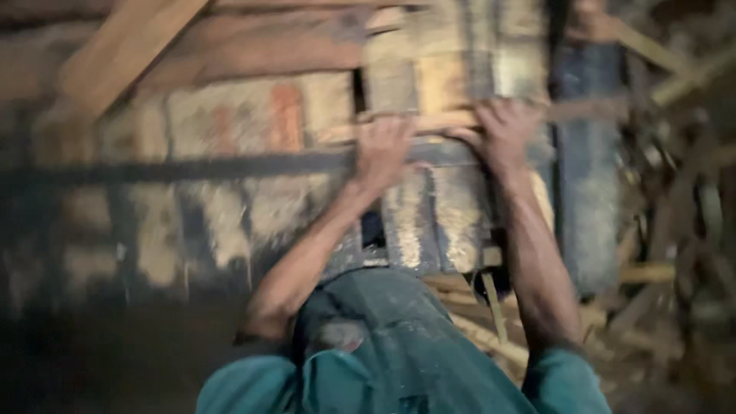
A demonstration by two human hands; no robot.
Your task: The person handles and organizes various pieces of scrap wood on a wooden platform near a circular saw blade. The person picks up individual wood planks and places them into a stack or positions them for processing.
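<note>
Hands, left hand (383, 149) and right hand (502, 134), grip closed on wooden slat (441, 120) between them.

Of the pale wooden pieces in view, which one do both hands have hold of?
The thin horizontal strip under the blurred block stack: the left hand and right hand both grip it. The broad diagonal beam at upper left is untouched.

- Just one view here, a head cam looking steeply down past the person's own knee (383, 322).
- It faces the wooden frame (429, 123), which sits above the knee in the shot.
- Pretty close, arm's reach of the frame, and blurry.
</note>
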